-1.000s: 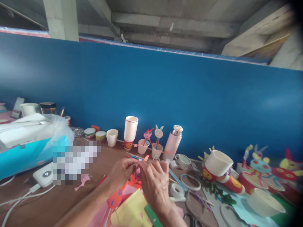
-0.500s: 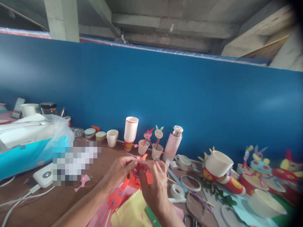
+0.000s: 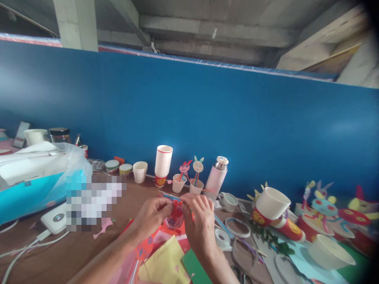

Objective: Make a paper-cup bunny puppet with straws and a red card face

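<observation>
Above the middle of the table, my left hand (image 3: pixel 155 213) and my right hand (image 3: pixel 199 215) are close together, each closed in a pinch. Between them is a red-and-pink paper cutout (image 3: pixel 174 221) with a face drawn in dark lines; a red paper strip crosses its top. A thin blue stick (image 3: pixel 171 197) shows along the fingertips; whether it is held is unclear. Under my left forearm lies another red paper piece (image 3: pixel 144 246) with blue drawing. Yellow paper (image 3: pixel 164 262) and green paper (image 3: pixel 197 263) lie below my hands.
Behind stand stacked paper cups (image 3: pixel 164 163), two cups with paper figures (image 3: pixel 196 186) and a pink thermos (image 3: pixel 215 177). On the right are a tape roll (image 3: pixel 221 236), pipe cleaners and finished cup figures (image 3: pixel 324 215). A white power bank (image 3: pixel 55 217) and a plastic bag (image 3: pixel 77 156) are left.
My right hand has turned, its fingers now lying over the top of the paper cutout. More of the drawn face shows, and a blue stick has come into sight at the fingertips.
</observation>
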`<action>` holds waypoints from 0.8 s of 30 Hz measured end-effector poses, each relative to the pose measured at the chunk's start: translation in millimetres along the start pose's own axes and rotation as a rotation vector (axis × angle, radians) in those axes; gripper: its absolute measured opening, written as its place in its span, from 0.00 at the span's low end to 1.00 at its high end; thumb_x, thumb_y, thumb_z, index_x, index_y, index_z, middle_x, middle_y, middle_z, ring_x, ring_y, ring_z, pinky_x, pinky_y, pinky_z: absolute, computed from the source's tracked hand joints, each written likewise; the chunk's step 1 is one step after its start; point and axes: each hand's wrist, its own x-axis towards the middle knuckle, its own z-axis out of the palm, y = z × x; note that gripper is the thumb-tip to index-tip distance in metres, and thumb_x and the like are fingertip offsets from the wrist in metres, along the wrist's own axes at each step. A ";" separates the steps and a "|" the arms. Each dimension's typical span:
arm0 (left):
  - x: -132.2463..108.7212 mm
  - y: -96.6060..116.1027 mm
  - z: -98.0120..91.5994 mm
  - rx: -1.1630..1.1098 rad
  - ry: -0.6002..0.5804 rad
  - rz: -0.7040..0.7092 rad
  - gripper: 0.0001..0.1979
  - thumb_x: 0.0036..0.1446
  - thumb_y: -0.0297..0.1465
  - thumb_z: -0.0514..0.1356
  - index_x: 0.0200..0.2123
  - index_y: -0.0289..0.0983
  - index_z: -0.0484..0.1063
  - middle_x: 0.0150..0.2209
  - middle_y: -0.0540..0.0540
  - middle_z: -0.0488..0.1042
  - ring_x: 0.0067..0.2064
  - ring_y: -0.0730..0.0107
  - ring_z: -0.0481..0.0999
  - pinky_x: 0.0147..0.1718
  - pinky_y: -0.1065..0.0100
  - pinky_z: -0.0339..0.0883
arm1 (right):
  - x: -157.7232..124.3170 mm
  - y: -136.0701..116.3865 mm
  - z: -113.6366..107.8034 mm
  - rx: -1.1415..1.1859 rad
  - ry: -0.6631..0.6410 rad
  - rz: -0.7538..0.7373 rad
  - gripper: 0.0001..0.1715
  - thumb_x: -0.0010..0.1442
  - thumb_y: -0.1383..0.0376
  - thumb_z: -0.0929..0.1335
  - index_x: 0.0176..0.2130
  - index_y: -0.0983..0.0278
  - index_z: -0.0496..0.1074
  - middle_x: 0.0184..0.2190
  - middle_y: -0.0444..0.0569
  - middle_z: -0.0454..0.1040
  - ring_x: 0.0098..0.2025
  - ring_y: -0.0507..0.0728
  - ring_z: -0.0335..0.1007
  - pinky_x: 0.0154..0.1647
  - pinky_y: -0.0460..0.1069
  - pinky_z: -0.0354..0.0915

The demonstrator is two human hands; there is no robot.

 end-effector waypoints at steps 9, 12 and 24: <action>-0.3 -0.8 -2.4 0.011 -0.013 -0.003 0.14 0.51 0.38 0.56 0.24 0.33 0.73 0.19 0.51 0.69 0.21 0.75 0.63 0.21 0.74 0.53 | 0.7 1.3 2.2 -0.056 -0.002 -0.029 0.11 0.57 0.69 0.62 0.39 0.59 0.70 0.33 0.47 0.70 0.37 0.56 0.62 0.38 0.51 0.53; -1.1 0.6 -0.8 -0.029 -0.038 -0.001 0.14 0.52 0.38 0.56 0.24 0.33 0.73 0.19 0.51 0.69 0.21 0.76 0.63 0.20 0.74 0.52 | 1.3 1.4 1.9 -0.065 -0.044 -0.091 0.14 0.57 0.72 0.61 0.40 0.58 0.70 0.35 0.47 0.69 0.38 0.56 0.61 0.39 0.51 0.53; -0.7 1.0 -1.9 -0.009 -0.047 0.025 0.14 0.54 0.35 0.52 0.25 0.33 0.72 0.20 0.50 0.70 0.22 0.73 0.66 0.22 0.73 0.56 | 4.3 0.5 -1.0 -0.018 -0.145 -0.103 0.12 0.56 0.69 0.63 0.39 0.59 0.71 0.35 0.47 0.71 0.38 0.56 0.61 0.40 0.52 0.53</action>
